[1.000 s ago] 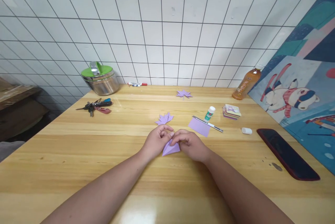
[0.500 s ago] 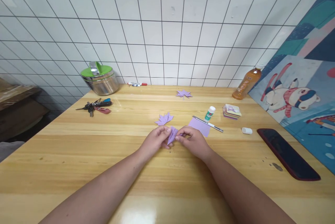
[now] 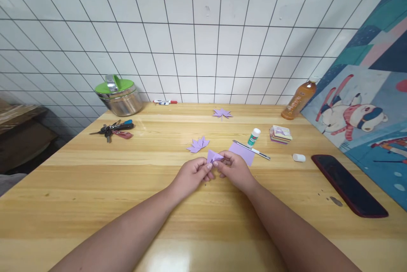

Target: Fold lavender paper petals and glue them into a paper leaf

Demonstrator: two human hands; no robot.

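Note:
A small folded purple paper piece [image 3: 215,156] is pinched between both my hands, low over the table. My left hand [image 3: 192,174] grips its lower left side with thumb and fingers. On the other side, the thumb and fingers of my right hand [image 3: 234,167] close on its lower right part. Fingertips cover some of the folds. Just beyond my left hand lies a purple paper leaf shape [image 3: 198,144]. A flat purple sheet [image 3: 241,151] rests behind my right hand, with a slim silver knife or pen [image 3: 254,150] across it.
Behind the sheet stands a glue stick [image 3: 253,137]; its white cap [image 3: 299,158] lies apart. Another purple leaf [image 3: 222,113] is farther back. Around are a paper stack [image 3: 280,133], phone [image 3: 348,185], bottle [image 3: 298,100], keys [image 3: 112,129], markers [image 3: 165,102] and green-lidded pot [image 3: 122,100].
The folded paper has been turned in my fingers, its point now facing right instead of down. Both hands remain on it. The view has shifted slightly.

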